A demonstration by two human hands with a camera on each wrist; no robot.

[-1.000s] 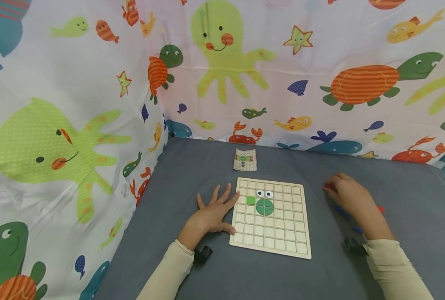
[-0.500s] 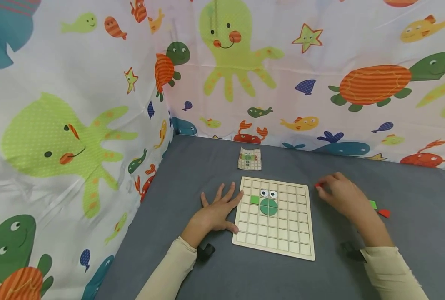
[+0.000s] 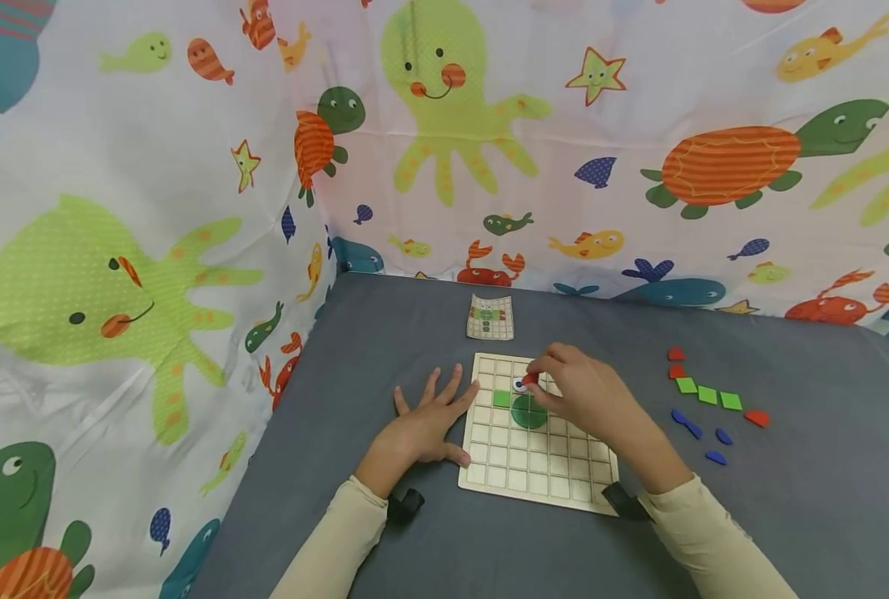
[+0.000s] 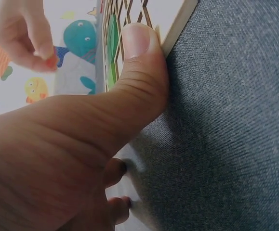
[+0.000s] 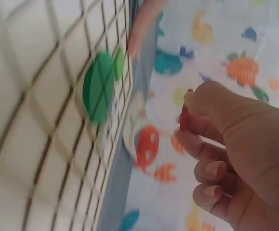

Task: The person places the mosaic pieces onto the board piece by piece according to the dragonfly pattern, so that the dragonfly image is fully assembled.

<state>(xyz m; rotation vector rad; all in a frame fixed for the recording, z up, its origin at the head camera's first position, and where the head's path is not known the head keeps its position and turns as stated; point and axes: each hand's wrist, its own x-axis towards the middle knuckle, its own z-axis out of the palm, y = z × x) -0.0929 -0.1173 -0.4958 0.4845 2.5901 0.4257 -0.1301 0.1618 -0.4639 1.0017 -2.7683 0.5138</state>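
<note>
Red piece, one: clamped in the grip of the right hand, over the board, twelve o'clock side. Left hand: fingers spread, nine o'clock edge. Risk: low fingertips could nudge the eye piece.

We see a red piece pinched above the twelve o'clock half of the board, which lies flat, square, pale and gridded.

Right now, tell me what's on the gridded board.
The gridded board holds a green square, green disc and at least one eye piece; the left hand touches its edge. In the head view, the right hand, pinching a red piece, hides some cells.
</note>
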